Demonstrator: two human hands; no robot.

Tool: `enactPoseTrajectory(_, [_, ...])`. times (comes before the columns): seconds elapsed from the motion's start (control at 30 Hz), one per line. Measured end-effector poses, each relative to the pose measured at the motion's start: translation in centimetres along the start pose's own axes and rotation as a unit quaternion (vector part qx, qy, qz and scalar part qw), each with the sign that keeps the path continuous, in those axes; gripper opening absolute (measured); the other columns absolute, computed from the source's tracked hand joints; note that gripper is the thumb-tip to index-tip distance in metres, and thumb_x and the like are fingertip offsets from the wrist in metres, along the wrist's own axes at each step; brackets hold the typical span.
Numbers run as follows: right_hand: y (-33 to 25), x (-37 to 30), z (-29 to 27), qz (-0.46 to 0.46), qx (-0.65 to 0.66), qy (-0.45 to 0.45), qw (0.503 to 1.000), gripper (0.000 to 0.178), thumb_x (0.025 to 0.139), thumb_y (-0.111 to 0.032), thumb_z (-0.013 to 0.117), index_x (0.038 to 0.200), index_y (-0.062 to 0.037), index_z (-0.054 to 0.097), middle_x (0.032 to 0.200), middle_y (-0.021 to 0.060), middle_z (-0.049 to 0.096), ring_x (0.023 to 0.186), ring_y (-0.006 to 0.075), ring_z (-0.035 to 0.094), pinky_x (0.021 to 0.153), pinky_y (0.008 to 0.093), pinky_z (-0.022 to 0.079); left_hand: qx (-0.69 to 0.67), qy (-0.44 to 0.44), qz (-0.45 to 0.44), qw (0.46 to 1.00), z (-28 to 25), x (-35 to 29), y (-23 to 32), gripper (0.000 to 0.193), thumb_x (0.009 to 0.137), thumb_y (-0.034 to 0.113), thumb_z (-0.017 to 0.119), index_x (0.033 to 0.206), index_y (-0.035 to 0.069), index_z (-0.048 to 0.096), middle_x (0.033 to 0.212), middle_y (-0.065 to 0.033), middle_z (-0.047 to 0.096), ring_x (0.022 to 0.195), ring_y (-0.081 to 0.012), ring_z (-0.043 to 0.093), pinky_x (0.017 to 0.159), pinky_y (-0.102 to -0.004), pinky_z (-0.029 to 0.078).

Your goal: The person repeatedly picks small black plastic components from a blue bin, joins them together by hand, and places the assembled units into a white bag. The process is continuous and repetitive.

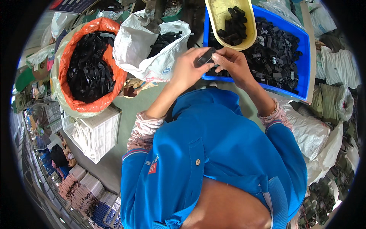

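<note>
Between my two hands is a small black plastic part (pixel 206 56). My left hand (pixel 187 66) is closed on it, thumb below and fingers behind. The thumb and fingertips of my right hand (pixel 233 65) pinch its right end; some of those fingers are hidden. Both hands are above the near left edge of a blue tray (pixel 308 65) filled with black plastic parts (pixel 275 57). Just beyond them a yellow tub (pixel 247 36) with several black pieces (pixel 233 27) rests over the tray's left part.
To the left stands a white sack (pixel 127 49) with black parts inside. Farther left, an orange-lined bag (pixel 119 76) of black pieces sits above a white plastic crate (pixel 100 133). A metal fixture (pixel 149 23) rises behind the white sack. Pale sacks (pixel 307 128) lie at the right.
</note>
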State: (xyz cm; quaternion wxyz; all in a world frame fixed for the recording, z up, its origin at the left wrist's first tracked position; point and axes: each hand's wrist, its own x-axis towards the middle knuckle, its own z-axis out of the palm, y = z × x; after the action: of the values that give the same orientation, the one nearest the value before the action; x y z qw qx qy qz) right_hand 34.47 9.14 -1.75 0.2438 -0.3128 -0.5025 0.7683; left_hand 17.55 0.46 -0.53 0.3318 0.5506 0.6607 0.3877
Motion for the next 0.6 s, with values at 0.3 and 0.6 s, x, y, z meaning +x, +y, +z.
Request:
enactPoseTrajectory(0.3, [0.5, -0.2, 0.3, 0.016, 0.061, 0.059, 0.996, 0.018, 0.089, -0.016, 0.071, 0.091, 0.0015, 0.066, 0.081, 0.0051, 0.067, 0.071, 0.011, 0.065, 0.068, 0.0233, 0.053, 0.055, -0.018, 0.056, 0.997, -1.4, -1.0, 0.5, 0.025, 0.085, 0.017, 0.074, 0.098, 0.004, 0.058, 0.089, -0.0142, 0.066, 0.073, -0.0265, 0.064, 0.064, -0.0335, 0.05])
enactPoseTrajectory(0.6, [-3.2, 6.9, -7.8, -0.294, -0.715, 0.003, 0.634, 0.017, 0.077, -0.003, 0.065, 0.094, -0.0048, 0.068, 0.098, 0.0114, 0.06, 0.095, 0.0313, 0.058, 0.076, 0.0367, 0.051, -0.031, 0.068, 0.044, 0.996, -2.8, -1.2, -2.1, 0.018, 0.084, 0.01, 0.07, 0.09, 0.002, 0.055, 0.079, -0.0124, 0.058, 0.067, -0.025, 0.055, 0.063, -0.0324, 0.047])
